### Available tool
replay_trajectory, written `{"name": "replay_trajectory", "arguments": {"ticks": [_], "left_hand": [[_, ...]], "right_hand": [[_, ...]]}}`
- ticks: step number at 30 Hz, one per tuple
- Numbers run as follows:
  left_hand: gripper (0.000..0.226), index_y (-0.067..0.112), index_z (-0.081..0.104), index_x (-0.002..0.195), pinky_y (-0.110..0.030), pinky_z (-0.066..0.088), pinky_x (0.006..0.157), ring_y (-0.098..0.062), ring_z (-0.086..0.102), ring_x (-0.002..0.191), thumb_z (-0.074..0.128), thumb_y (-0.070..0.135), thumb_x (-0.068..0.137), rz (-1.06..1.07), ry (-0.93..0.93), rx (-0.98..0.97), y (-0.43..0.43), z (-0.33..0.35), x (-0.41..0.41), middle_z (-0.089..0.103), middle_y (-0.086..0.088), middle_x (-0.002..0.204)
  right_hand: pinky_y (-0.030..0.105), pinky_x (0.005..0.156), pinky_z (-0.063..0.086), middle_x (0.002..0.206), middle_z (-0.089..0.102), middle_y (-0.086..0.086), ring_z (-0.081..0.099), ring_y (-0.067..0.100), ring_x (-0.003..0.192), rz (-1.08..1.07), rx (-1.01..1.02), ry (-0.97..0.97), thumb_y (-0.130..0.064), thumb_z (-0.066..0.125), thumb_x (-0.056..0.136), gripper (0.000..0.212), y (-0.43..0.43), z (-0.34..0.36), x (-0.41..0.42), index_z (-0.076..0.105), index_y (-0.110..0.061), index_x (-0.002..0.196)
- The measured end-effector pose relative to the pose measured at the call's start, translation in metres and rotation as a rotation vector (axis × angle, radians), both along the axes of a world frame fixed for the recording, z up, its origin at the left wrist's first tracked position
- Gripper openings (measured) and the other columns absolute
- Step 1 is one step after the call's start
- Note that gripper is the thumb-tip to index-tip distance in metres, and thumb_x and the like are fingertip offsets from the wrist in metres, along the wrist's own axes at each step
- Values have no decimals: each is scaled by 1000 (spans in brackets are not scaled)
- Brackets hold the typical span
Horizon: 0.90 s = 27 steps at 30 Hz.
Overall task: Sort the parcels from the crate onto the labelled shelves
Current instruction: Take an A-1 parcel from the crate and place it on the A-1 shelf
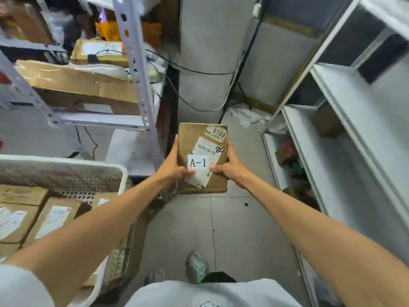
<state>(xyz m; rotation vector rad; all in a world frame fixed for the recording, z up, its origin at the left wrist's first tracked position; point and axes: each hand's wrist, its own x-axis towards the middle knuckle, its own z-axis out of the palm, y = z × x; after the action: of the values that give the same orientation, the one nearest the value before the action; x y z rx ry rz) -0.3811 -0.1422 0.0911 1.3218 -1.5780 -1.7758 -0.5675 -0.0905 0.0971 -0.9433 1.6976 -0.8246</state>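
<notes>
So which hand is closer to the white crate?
Left. The left hand holds the left edge of the A-1 parcel, just right of the white crate; the right hand holds the parcel's right edge, farther away.

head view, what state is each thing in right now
parcel, held in both hands, A-1 label up
left hand, grips parcel's left edge
right hand, grips parcel's right edge
crate, open, parcels inside
left rack, loaded with boxes
right rack, few small items on lower shelves
</notes>
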Motion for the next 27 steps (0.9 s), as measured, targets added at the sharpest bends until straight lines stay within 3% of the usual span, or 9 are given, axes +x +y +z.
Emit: {"name": "replay_trajectory", "arguments": {"ticks": [5, 8, 11, 13, 17, 21, 24, 27], "left_hand": [[118, 37, -5, 150, -49, 39, 108, -22, 41, 133, 73, -7, 73, -209, 59, -41, -18, 17, -89, 38, -4, 149], [115, 37, 0, 150, -44, 46, 100, -23, 44, 131, 70, -12, 74, -344, 170, -35, -14, 34, -145, 40, -6, 147], [102, 45, 15, 141, -34, 59, 74, -23, 50, 121, 65, -15, 75, -475, 223, -59, -6, 55, -204, 49, 4, 128], [103, 42, 14, 145, -22, 56, 57, -14, 57, 104, 63, -17, 75, -569, 229, -101, 2, 73, -250, 50, 11, 114], [108, 44, 18, 144, -22, 54, 53, -5, 68, 79, 59, -24, 71, -699, 289, -134, 22, 103, -337, 58, 11, 103], [104, 46, 19, 144, -22, 50, 43, -18, 61, 75, 58, -22, 76, -807, 317, -172, 49, 136, -411, 56, -8, 101], [100, 38, 21, 148, -21, 46, 38, -19, 57, 66, 57, -23, 77, -881, 345, -214, 67, 164, -456, 56, -7, 87], [99, 37, 22, 149, -24, 50, 42, -24, 58, 74, 57, -22, 77, -940, 380, -232, 80, 197, -491, 53, -10, 90]], "right_hand": [[52, 102, 43, 139, 50, 5, 50, 25, 124, -233, -97, 56, 2, 75, 72, 111, 28, 26, -71, 6, -32, 151], [42, 104, 42, 138, 51, 4, 49, 18, 123, -345, -161, 105, 3, 76, 72, 110, 50, 45, -115, 8, -28, 152], [39, 105, 42, 137, 52, 4, 49, 15, 120, -460, -212, 159, 3, 77, 71, 106, 75, 60, -159, 13, -22, 151], [42, 103, 44, 133, 55, 2, 51, 18, 120, -577, -242, 175, 3, 78, 69, 102, 94, 70, -192, 19, -23, 149], [48, 101, 44, 131, 57, 5, 52, 27, 121, -779, -272, 228, 0, 80, 68, 98, 133, 97, -253, 28, -25, 146], [44, 98, 47, 130, 59, 5, 56, 27, 117, -878, -285, 393, -2, 82, 66, 104, 170, 136, -308, 22, -26, 149], [42, 101, 45, 134, 56, 6, 54, 25, 120, -940, -312, 467, -4, 81, 68, 106, 196, 165, -338, 18, -25, 151], [43, 104, 42, 137, 52, 6, 48, 26, 125, -1013, -360, 502, -3, 79, 70, 104, 213, 194, -359, 18, -27, 150]]}}
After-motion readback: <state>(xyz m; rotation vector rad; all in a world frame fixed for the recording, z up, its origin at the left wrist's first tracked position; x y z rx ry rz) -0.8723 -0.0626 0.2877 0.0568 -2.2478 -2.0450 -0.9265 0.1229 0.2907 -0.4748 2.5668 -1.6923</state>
